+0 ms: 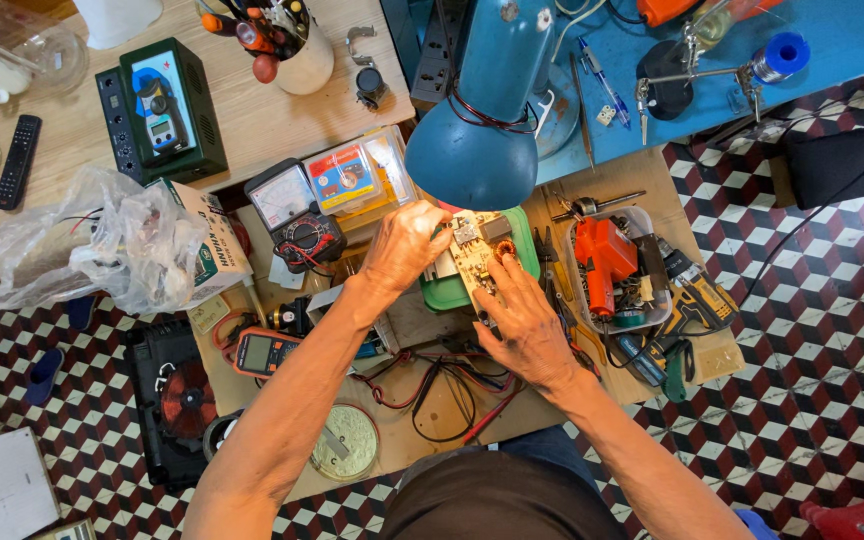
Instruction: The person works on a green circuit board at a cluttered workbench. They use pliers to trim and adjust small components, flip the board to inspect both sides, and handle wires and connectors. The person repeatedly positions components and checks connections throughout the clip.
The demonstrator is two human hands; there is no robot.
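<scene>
a pale, populated circuit board [479, 252] with a copper-wound coil near its lower edge lies tilted across a green plastic tray [525, 248] at the middle of the wooden bench [282, 110], right under the blue desk lamp [480, 120], whose shade hangs just above it so the light falls on the work. the left hand [404, 245] curls over the board's upper left end, fingers bent down on its edge and clasping it, which looks meant to steady it. the right hand [522, 318] lies flatter on the lower right end, fingertips pressing on the board; whether it pinches the edge i cannot tell. red and black test leads [452, 385] loop loosely on the bench below the hands, near an orange digital multimeter [264, 352]. left of the tray sits an analogue meter [292, 212] with a pale dial face. to the right, a clear plastic bin [612, 270] holds a red tool, and a yellow and black cordless drill [694, 295] lies just beside it. a crinkled clear plastic bag [82, 250] slumps at the far left.
</scene>
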